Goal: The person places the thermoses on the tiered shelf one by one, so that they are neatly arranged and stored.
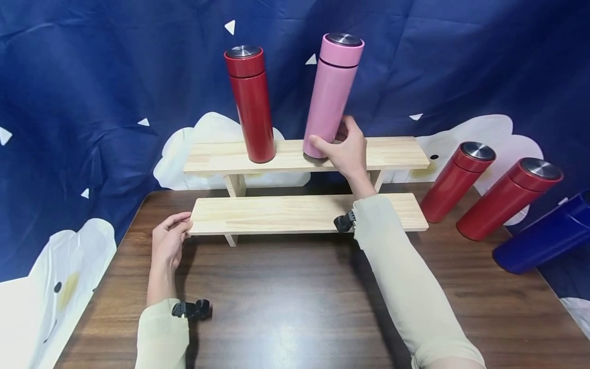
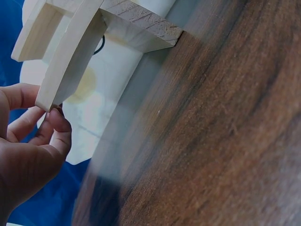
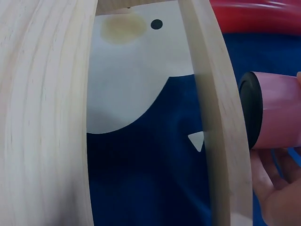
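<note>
My right hand grips a pink thermos bottle low on its body, thumb in front. The bottle leans slightly, its base right at the top board of a two-tier wooden shelf. In the right wrist view the dark base of the pink bottle shows close by the board's edge. A red thermos bottle stands on the same board to the left. My left hand pinches the left end of the lower board; the left wrist view shows thumb and fingers at that corner.
Right of the shelf, two more red thermos bottles and a blue thermos bottle stand on the brown wooden table. Behind hangs a dark blue cloth with white patterns.
</note>
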`<action>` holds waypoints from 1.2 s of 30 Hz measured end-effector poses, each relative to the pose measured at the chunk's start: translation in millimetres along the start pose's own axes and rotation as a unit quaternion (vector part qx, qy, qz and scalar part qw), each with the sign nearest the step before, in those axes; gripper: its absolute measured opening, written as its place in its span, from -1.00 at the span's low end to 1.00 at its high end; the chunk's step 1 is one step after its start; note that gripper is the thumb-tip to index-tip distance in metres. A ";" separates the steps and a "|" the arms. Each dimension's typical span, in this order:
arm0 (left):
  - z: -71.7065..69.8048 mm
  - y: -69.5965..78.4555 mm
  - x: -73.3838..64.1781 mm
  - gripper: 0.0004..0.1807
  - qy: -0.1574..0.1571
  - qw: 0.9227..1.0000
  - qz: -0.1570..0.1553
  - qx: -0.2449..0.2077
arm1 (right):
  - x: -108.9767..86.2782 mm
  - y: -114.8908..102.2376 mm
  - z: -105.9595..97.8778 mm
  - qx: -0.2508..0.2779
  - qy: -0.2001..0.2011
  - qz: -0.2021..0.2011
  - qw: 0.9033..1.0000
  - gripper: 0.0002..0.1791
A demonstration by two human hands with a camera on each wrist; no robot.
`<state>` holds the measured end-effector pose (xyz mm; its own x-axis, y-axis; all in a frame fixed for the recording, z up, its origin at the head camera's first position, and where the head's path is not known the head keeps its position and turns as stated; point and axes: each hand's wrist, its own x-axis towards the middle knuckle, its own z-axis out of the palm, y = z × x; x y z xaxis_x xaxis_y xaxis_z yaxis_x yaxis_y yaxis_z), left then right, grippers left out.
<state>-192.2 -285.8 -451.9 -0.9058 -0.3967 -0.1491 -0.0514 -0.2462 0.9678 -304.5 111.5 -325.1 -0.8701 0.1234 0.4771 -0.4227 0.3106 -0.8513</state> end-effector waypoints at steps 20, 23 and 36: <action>-0.5 -1.1 1.2 -0.75 0.003 1.000 0.009 0.010 | 6.0 4.9 15.3 -0.055 -0.017 0.012 0.998 -0.24; -0.8 -1.5 1.5 -0.75 0.003 1.000 0.007 0.007 | 6.7 4.8 17.2 -0.060 -0.020 0.011 0.998 -0.23; 0.1 -0.1 2.1 -0.74 0.007 1.000 -0.005 -0.001 | 7.3 4.8 19.2 -0.066 -0.024 0.019 0.997 -0.19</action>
<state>-194.1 -286.5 -452.3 -0.8994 -0.4062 -0.1614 -0.0593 -0.2524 0.9658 -317.7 95.8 -329.9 -0.8975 0.0931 0.4311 -0.3546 0.4289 -0.8309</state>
